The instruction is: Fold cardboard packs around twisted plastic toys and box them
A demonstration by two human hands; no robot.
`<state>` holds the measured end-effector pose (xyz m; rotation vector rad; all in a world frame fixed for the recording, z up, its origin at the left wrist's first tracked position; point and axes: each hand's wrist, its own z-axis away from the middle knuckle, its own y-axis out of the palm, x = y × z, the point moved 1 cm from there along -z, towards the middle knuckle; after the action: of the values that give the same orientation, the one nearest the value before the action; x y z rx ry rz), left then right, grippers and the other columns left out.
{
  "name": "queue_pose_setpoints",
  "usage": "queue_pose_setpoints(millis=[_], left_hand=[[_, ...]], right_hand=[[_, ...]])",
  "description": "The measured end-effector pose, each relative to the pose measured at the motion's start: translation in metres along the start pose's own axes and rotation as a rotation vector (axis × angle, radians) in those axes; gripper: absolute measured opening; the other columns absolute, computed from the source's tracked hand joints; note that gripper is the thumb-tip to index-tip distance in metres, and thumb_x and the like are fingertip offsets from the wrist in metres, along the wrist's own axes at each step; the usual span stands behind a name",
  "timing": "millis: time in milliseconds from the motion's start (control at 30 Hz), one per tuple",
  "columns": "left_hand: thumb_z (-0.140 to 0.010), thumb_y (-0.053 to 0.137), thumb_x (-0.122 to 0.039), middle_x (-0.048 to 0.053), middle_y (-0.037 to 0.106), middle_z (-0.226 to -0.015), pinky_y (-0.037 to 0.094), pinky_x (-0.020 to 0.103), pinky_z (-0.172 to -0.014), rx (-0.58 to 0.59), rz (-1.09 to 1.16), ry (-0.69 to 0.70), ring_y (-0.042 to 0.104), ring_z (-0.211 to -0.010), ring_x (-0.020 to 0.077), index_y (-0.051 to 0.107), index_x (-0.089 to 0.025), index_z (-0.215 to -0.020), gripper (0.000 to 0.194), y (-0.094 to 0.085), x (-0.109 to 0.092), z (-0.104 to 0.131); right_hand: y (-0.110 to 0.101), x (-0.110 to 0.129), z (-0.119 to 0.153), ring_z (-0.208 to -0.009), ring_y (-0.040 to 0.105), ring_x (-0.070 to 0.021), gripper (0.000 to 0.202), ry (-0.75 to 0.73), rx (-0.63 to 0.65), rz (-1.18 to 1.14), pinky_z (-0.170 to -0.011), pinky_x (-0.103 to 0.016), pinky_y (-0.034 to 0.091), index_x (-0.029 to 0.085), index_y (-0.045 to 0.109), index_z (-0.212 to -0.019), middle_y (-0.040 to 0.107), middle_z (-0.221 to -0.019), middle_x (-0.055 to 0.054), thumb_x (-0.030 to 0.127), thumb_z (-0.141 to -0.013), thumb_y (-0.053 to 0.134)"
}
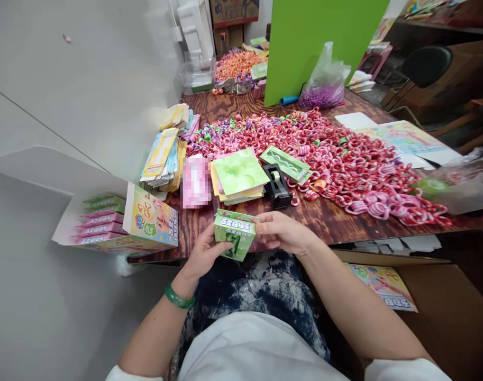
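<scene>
A small green printed box (235, 227) with a window in its front is held over my lap, near the table's front edge. My left hand (208, 248) grips its left side, the thumb lying across the front. At its upper right corner, my right hand (279, 231) has its fingers closed on the box's edge. Just beyond the box lie a stack of square cards (241, 172) with a green one on top and a black tape dispenser (278, 185). Another green windowed box (286, 164) rests flat against the pile of rings.
A large heap of red and pink striped rings (289, 137) covers the table's middle and right. On the left stand a display carton (152, 217) with pink and green boxes and stacks of folded cards (162, 156). A green panel (320, 32) and bag of purple pieces (324, 90) stand behind.
</scene>
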<state>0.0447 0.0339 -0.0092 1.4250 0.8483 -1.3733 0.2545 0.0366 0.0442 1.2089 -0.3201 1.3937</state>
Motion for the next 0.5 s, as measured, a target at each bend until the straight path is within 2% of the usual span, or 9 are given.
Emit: queue_pose_setpoints(millis=[133, 233, 333, 400, 500], left_hand=[[-0.066, 0.085, -0.035, 0.006, 0.074, -0.107, 0.052, 0.038, -0.094, 0.001, 0.102, -0.026, 0.068, -0.099, 0.0231, 0.067, -0.019, -0.104, 0.044, -0.001, 0.007, 0.0], [-0.065, 0.086, -0.033, 0.006, 0.074, -0.107, 0.052, 0.038, -0.095, -0.009, 0.09, -0.036, 0.068, -0.099, 0.0227, 0.067, -0.019, -0.105, 0.046, -0.002, 0.004, -0.001], [-0.065, 0.086, -0.034, 0.003, 0.075, -0.101, 0.054, 0.037, -0.09, -0.058, 0.059, -0.056, 0.069, -0.094, 0.0214, 0.066, -0.02, -0.103, 0.045, 0.001, -0.002, -0.002], [-0.066, 0.085, -0.035, 0.003, 0.074, -0.101, 0.055, 0.037, -0.088, -0.096, 0.02, -0.051, 0.069, -0.092, 0.0212, 0.066, -0.021, -0.104, 0.045, 0.003, -0.005, -0.003], [-0.065, 0.085, -0.04, 0.005, 0.073, -0.105, 0.053, 0.038, -0.091, -0.041, 0.024, -0.024, 0.068, -0.098, 0.0236, 0.067, -0.021, -0.106, 0.049, 0.005, -0.006, -0.003]], right_hand=[[0.006, -0.019, -0.012, -0.042, 0.029, -0.0024, 0.052, -0.024, 0.025, -0.058, -0.039, -0.016, 0.013, 0.017, 0.054, -0.067, 0.042, -0.047, 0.01, 0.047, -0.045, 0.091], [0.006, -0.028, -0.017, -0.043, 0.032, -0.0035, 0.051, -0.097, 0.0, -0.065, -0.04, -0.017, 0.018, 0.017, 0.057, -0.074, 0.046, -0.051, 0.009, 0.049, -0.049, 0.089], [0.005, -0.029, -0.015, -0.05, 0.043, -0.0065, 0.046, -0.312, -0.107, -0.022, -0.043, -0.019, 0.03, 0.019, 0.062, -0.083, 0.059, -0.066, 0.004, 0.044, -0.055, 0.088], [0.006, -0.026, -0.012, -0.063, 0.053, -0.0107, 0.046, -0.477, -0.187, 0.035, -0.054, -0.022, 0.042, 0.021, 0.065, -0.092, 0.063, -0.078, 0.002, 0.038, -0.056, 0.089], [0.007, -0.024, -0.007, -0.073, 0.058, -0.0148, 0.039, -0.566, -0.239, 0.081, -0.067, -0.027, 0.048, 0.023, 0.067, -0.092, 0.065, -0.079, 0.0, 0.035, -0.061, 0.086]])
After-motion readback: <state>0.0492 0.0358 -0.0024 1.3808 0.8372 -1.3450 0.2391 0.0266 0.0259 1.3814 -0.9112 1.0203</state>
